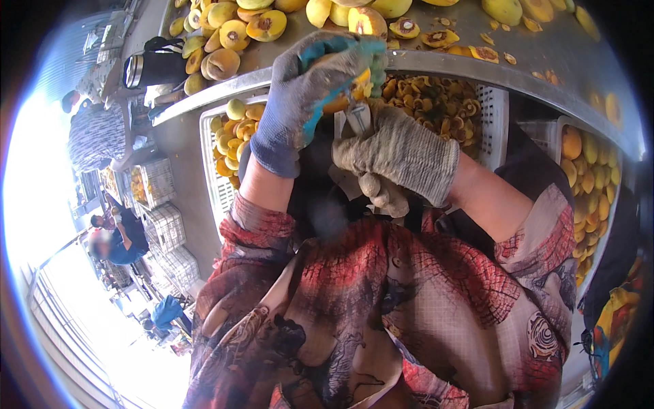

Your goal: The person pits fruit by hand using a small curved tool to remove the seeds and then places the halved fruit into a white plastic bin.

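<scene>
My left hand [300, 95], in a blue-grey glove with teal patches, is closed around a yellow peach piece [362, 77] just over the table's near edge. Its fingers cover most of the fruit. Below it, my right hand [405, 151], in a grey knit glove, grips a small metal tool [358, 118] whose shiny end points up at the peach. Glove fingers hide the tool's handle, and its exact kind does not show. Beyond my left hand, a halved peach [266, 26] lies cut face up among other peaches on the metal table [436, 60].
Under the table edge, a white crate [212, 170] holds yellow fruit at left; another crate [495, 126] holds brownish-orange scraps. Further right stands a crate of peaches [591, 184]. A dark bag [162, 67] sits at the table's left. Stacked crates [163, 228] and people are farther left.
</scene>
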{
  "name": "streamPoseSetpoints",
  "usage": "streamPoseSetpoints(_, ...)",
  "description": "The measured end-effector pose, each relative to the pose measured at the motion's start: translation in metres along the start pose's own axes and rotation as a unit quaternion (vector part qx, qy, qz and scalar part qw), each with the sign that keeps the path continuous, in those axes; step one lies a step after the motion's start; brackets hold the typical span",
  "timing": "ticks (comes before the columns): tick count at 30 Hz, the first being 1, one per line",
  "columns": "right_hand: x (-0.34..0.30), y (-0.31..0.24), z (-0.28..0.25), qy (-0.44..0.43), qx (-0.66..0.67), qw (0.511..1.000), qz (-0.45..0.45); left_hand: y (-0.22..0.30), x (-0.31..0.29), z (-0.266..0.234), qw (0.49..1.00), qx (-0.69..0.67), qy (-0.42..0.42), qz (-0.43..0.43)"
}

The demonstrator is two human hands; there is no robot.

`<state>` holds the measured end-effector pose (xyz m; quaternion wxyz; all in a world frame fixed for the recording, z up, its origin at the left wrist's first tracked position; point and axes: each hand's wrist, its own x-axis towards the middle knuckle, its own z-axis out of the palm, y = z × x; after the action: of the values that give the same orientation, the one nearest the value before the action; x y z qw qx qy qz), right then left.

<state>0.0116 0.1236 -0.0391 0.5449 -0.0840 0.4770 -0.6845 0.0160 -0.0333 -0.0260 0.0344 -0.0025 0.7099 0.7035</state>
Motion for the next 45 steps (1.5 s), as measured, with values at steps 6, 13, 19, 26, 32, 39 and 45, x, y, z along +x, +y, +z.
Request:
streamPoseSetpoints(6, 0.013, -0.002, -0.004, 0.012, -0.110, 0.993, -0.026, -0.017, -0.005, 0.021, 0.976, -0.102, 0.184, 0.065)
streamPoseSetpoints(13, 0.015, 0.004, 0.002, 0.031, -0.136, 0.983, -0.120, -0.015, -0.008, 0.023, 0.973, -0.024, 0.181, 0.143)
streamPoseSetpoints(19, 0.001, -0.001, 0.012, 0.015, 0.024, 0.998, 0.054, -0.006, -0.009, -0.002, 0.999, -0.008, 0.049, -0.012)
streamPoseSetpoints(26, 0.009, 0.002, 0.001, -0.033, 0.040, 0.998, 0.019, -0.015, -0.006, 0.008, 0.983, -0.112, 0.144, 0.029)
streamPoseSetpoints(32, 0.018, 0.000, 0.009, 0.015, -0.179, 0.983, -0.022, -0.011, -0.018, 0.021, 0.970, -0.110, 0.202, 0.078)
streamPoseSetpoints(39, 0.009, -0.005, 0.022, 0.050, -0.032, 0.989, 0.138, -0.021, -0.014, 0.000, 0.995, -0.011, 0.100, 0.014)
streamPoseSetpoints(45, 0.010, 0.011, 0.018, -0.004, 0.019, 0.997, 0.079, -0.011, -0.015, -0.016, 0.997, 0.067, 0.008, -0.029)
